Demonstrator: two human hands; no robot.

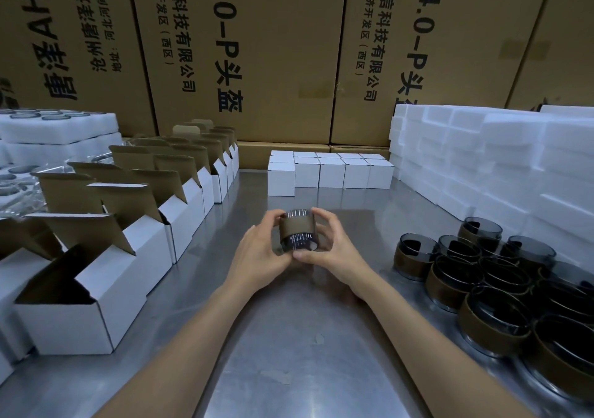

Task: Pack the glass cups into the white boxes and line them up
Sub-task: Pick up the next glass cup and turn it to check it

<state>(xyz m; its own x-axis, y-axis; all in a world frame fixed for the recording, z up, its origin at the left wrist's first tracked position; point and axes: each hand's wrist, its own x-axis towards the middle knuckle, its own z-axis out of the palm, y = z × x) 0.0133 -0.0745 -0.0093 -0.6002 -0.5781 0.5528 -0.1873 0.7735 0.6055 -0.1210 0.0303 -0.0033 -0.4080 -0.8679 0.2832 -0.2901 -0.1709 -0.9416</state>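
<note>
Glass cup [297, 233], brown-sleeved, gripped by 2 hands.

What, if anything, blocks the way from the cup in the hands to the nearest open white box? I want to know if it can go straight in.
Nothing visible does. Both the left hand and right hand hold the glass cup over bare table; the open box has its flap raised.

Two hands, left [260, 250] and right [331, 250], holding one glass cup [297, 231]. Roughly ten sleeved cups [482, 286] sitting near right. About ten closed white boxes [331, 171] standing far centre. Around ten open boxes [135, 257] lining left.
</note>
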